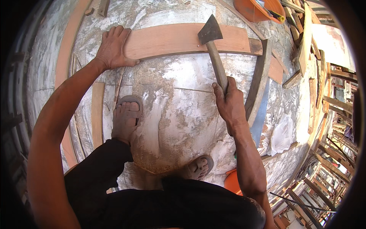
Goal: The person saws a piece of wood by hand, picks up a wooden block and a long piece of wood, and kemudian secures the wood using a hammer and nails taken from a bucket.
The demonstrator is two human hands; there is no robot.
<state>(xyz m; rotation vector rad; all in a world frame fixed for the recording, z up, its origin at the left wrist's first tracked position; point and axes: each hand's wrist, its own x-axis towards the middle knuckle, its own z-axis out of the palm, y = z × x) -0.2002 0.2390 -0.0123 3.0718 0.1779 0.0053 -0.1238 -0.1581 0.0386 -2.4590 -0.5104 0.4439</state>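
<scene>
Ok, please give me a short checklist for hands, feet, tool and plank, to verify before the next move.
1. Right hand secure on the tool handle: ok, closed around it.
2. Left hand apart from the metal head: ok, it is at the left end of the plank.
3. Left foot and right foot apart from the plank: ok, both nearer the body.
4. Toes covered: not ok, they show bare.
5. Plank supported underneath: cannot tell, its underside is hidden.
</scene>
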